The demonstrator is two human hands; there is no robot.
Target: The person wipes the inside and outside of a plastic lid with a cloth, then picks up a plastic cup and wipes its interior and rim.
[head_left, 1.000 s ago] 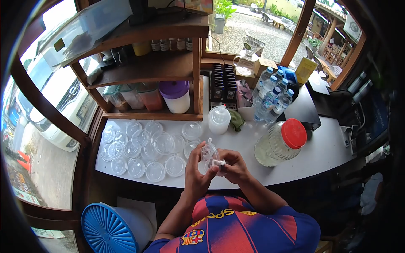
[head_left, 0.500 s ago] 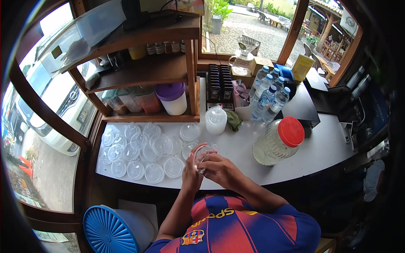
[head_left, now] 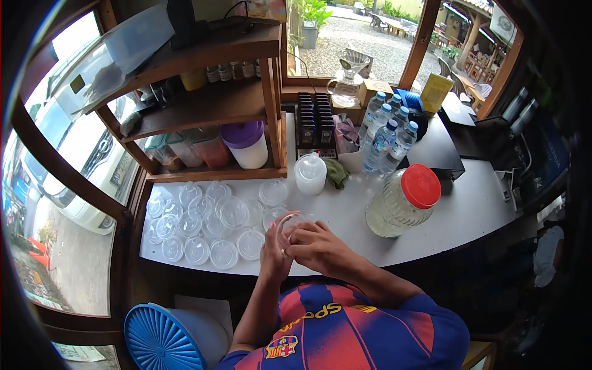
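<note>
The lids point(head_left: 203, 225) spread on the white counter point(head_left: 468, 216) are clear plastic, as is the lid point(head_left: 290, 225) between the hands. The big jar point(head_left: 398, 203) has a red cap, the shelf tub point(head_left: 246, 143) a purple one. The shirt point(head_left: 364, 336) has red and blue stripes with yellow lettering; the ribbed bin lid point(head_left: 161, 340) is blue.

Both of the person's bare hands meet close together at the centre of the view, just in front of the chest. The left hand point(head_left: 272, 254) sits at nine o'clock of the pair, palm turned inward, fingers upright and curled in a grip. The right hand point(head_left: 316, 245) lies at three o'clock, fingers bent across toward the left. Both forearms angle up from six o'clock, elbows bent.
</note>
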